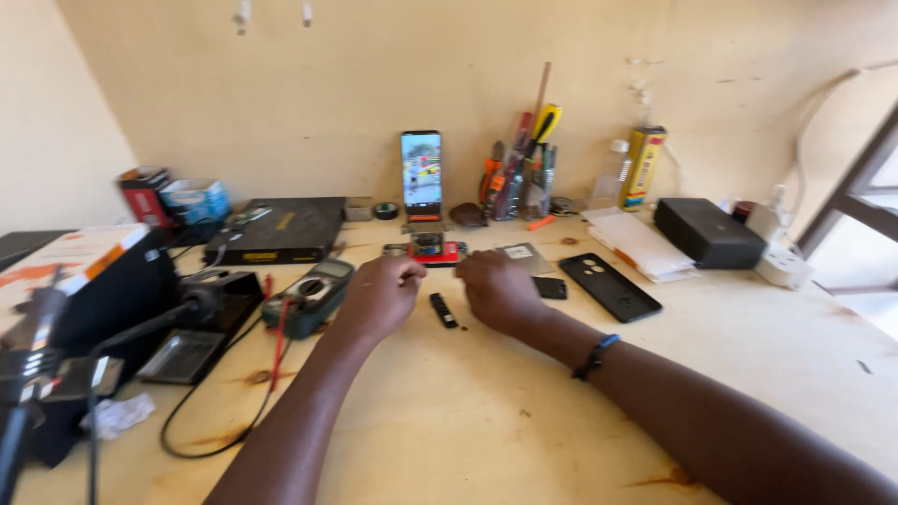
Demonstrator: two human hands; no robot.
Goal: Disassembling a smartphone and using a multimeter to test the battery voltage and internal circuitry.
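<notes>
A: Far left of the red jig (436, 251)?
B: Dark box with an orange-and-white lid (79, 257), blurred metal stand (28, 355), crumpled white tissue (120, 412). Then a black soldering station (201, 323) with a looping cable (220, 411).

A: Nearer the jig?
B: Green multimeter (311, 295), rounded, rubbery casing, red lead beside it. Behind, a flat black case (281, 227) against the wall.

A: Hands?
B: Left hand (379, 295) just left of and below the jig, fingers curled into a loose fist; anything pinched inside, cannot tell. Right hand (499, 290) just right of it, fingers bent under, tips hidden, grip likewise not clear. Beaded band at that wrist.

A: Between them?
B: Small black oblong part (443, 310), lying on pale plywood table (468, 411), touched by neither hand.

A: The jig itself?
B: Flat, red, a small dark piece clamped on top, just beyond both knuckles. Upright phone (421, 170) behind, screen lit.

A: Right of it?
B: Tool pot (520, 178) bristling with pliers and drivers, yellow can (643, 166), black phone back (610, 286) lying flat, white papers (639, 243), matte black box (708, 233).
</notes>
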